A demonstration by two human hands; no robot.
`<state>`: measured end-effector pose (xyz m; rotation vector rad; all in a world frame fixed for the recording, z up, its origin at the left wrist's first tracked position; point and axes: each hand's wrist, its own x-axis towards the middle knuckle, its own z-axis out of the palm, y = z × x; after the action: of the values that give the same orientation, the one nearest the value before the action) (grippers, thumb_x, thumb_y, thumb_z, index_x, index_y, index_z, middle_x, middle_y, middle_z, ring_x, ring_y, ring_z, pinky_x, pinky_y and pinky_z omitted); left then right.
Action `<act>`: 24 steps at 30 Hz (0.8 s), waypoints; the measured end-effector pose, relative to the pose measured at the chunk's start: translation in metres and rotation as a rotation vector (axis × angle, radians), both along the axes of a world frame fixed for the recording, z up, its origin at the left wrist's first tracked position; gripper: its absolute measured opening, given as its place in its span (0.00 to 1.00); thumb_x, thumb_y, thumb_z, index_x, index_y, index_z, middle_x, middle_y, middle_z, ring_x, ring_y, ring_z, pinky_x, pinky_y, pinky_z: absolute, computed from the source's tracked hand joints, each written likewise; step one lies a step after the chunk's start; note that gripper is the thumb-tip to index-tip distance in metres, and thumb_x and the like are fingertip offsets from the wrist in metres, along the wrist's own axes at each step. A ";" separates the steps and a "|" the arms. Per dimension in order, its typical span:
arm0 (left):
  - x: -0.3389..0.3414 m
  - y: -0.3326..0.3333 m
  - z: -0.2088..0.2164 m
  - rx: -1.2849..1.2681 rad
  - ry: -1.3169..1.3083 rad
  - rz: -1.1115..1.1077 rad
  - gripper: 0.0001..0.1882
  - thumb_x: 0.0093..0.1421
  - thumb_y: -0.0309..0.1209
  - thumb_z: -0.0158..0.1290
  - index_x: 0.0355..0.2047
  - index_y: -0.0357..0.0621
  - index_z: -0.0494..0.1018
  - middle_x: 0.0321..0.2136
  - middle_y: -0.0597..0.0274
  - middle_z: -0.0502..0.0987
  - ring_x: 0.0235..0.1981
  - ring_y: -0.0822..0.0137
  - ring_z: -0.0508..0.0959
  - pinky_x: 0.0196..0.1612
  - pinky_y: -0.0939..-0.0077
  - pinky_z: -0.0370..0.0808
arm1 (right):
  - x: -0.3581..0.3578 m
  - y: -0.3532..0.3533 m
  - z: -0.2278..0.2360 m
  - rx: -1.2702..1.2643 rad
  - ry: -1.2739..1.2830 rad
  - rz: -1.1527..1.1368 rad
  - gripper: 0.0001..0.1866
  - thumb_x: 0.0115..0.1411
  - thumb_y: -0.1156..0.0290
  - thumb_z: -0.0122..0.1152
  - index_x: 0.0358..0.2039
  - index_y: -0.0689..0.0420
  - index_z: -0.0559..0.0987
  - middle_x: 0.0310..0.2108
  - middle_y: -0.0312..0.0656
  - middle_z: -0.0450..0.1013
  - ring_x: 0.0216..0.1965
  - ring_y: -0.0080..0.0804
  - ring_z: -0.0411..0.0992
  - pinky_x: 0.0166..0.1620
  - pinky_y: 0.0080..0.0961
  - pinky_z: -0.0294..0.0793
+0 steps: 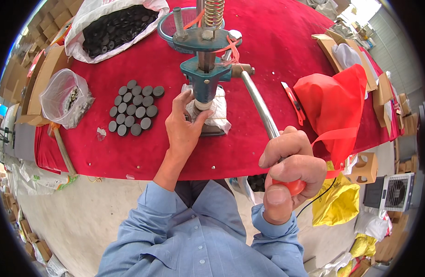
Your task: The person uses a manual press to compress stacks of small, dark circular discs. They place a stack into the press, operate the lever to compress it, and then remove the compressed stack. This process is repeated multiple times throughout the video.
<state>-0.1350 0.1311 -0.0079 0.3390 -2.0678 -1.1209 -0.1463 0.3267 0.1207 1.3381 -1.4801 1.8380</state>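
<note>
Diagonally, long lever (260, 104) slanting down-right, right hand (292, 168) clamped on red knob (294, 186), left hand (184, 131) at press (205, 78), grip unclear.

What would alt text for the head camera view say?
A person's right hand grips the lever of a teal press; the left hand curls beside its lower end. Dark round discs cluster leftward on the red tablecloth, with a red bag at right.

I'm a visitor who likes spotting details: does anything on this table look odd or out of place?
Two small things. A crumpled, see-through scrap lies loose beside the neatly grouped dark discs, like stray litter. Orange string hangs about the green press, looking improvised on a metal machine.
</note>
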 end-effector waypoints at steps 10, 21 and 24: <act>0.013 -0.013 0.004 0.048 -0.031 -0.082 0.37 0.48 0.22 0.72 0.59 0.36 0.70 0.52 0.56 0.81 0.23 0.81 0.66 0.27 0.84 0.68 | 0.016 0.002 -0.061 -0.073 0.004 -0.045 0.14 0.53 0.67 0.68 0.39 0.53 0.76 0.32 0.48 0.76 0.20 0.26 0.60 0.24 0.26 0.57; 0.009 -0.011 0.013 0.007 -0.117 -0.068 0.35 0.50 0.25 0.70 0.58 0.37 0.72 0.44 0.57 0.82 0.32 0.70 0.76 0.34 0.78 0.74 | 0.006 0.003 -0.002 0.025 -0.049 -0.019 0.12 0.48 0.73 0.67 0.34 0.61 0.78 0.27 0.48 0.75 0.23 0.32 0.69 0.26 0.29 0.69; 0.024 -0.011 0.010 -0.105 -0.106 -0.058 0.36 0.51 0.24 0.69 0.61 0.37 0.72 0.40 0.61 0.81 0.29 0.73 0.73 0.35 0.79 0.74 | -0.009 -0.007 0.028 0.017 -0.061 -0.052 0.11 0.53 0.71 0.65 0.35 0.62 0.76 0.27 0.44 0.74 0.25 0.29 0.70 0.29 0.23 0.69</act>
<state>-0.1109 0.1196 0.0025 0.2939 -2.2336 -1.0435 -0.1558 0.3200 0.1485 1.2498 -1.5503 1.8532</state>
